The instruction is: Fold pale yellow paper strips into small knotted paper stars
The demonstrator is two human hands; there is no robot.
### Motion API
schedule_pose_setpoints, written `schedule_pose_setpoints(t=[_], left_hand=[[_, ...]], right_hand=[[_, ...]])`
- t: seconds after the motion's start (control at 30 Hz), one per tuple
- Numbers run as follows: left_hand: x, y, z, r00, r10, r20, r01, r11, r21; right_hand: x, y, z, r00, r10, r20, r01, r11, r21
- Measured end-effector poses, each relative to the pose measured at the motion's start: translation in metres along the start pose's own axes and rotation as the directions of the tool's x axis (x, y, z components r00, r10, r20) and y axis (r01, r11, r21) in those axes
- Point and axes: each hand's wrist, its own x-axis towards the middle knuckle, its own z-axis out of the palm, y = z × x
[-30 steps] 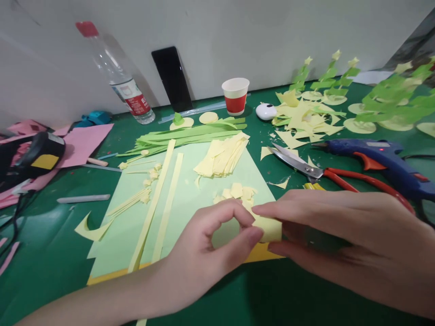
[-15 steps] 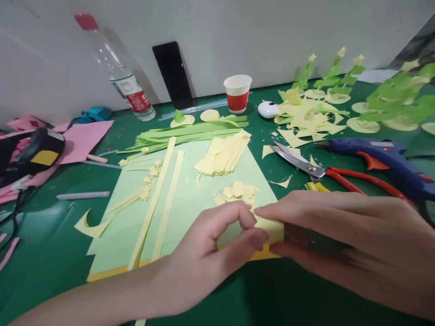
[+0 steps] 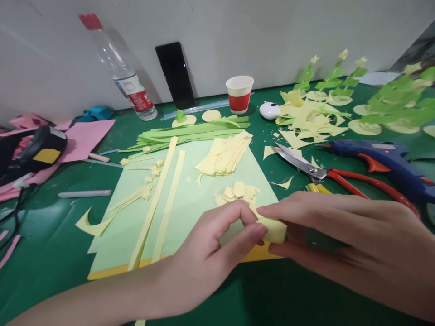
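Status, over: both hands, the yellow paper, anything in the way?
Left hand pinching yellow paper piece. Right hand fingers above and below it, grip unclear. Red-handled scissors just beyond right hand.

No text can be read, even on the bottle label (image 3: pixel 135 93).

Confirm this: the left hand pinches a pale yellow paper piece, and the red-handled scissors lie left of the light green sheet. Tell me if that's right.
The side is wrong: the head view shows the red-handled scissors lying right of the light green sheet. The left hand does pinch a pale yellow paper piece.
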Motion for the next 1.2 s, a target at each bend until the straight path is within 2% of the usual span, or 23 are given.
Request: schedule_pose_setpoints(t=[0.13, 0.27, 0.37, 0.53, 0.67, 0.77, 0.87, 0.97, 1.03, 1.1, 1.2], left_hand=[[0.000, -0.001, -0.001, 1.000, -0.007, -0.021, 0.006, 1.000, -0.020], [0.000, -0.001, -0.002, 0.996, 0.055, -0.067, -0.053, 0.998, 0.036], [0.000, -0.002, -0.001, 0.996, 0.077, -0.052, -0.072, 0.994, 0.083], [0.000, -0.004, 0.001, 0.989, 0.130, -0.068, -0.114, 0.973, 0.200], [0.001, -0.003, 0.000, 0.969, 0.238, -0.065, -0.202, 0.915, 0.349], [0.002, -0.001, -0.002, 0.950, 0.309, -0.038, -0.258, 0.848, 0.463], [0.003, 0.000, -0.004, 0.944, 0.329, 0.006, -0.278, 0.787, 0.551], [0.004, 0.000, -0.005, 0.933, 0.359, 0.012, -0.297, 0.753, 0.587], [0.004, -0.001, -0.006, 0.920, 0.391, -0.031, -0.299, 0.749, 0.591], [0.005, -0.001, -0.006, 0.908, 0.408, -0.090, -0.289, 0.768, 0.572], [0.005, 0.001, -0.006, 0.922, 0.347, -0.169, -0.239, 0.856, 0.458]], right_hand=[[-0.001, 0.000, 0.000, 1.000, 0.025, 0.007, -0.025, 0.999, 0.024], [0.000, 0.001, 0.002, 0.997, 0.071, -0.019, -0.071, 0.997, 0.031], [0.000, 0.001, 0.006, 0.990, 0.137, -0.031, -0.135, 0.988, 0.082], [0.000, 0.000, 0.010, 0.985, 0.170, -0.005, -0.168, 0.975, 0.144], [-0.001, 0.002, 0.009, 0.972, 0.231, 0.044, -0.234, 0.932, 0.275], [-0.002, 0.003, 0.010, 0.930, 0.344, 0.127, -0.366, 0.864, 0.346], [-0.002, 0.005, 0.011, 0.869, 0.397, 0.294, -0.493, 0.743, 0.454], [-0.002, 0.005, 0.011, 0.767, 0.397, 0.504, -0.640, 0.517, 0.568], [-0.002, 0.005, 0.011, 0.704, 0.395, 0.590, -0.710, 0.369, 0.600], [-0.002, 0.004, 0.011, 0.695, 0.400, 0.597, -0.714, 0.283, 0.641], [-0.003, 0.003, 0.011, 0.738, 0.407, 0.539, -0.663, 0.283, 0.693]])
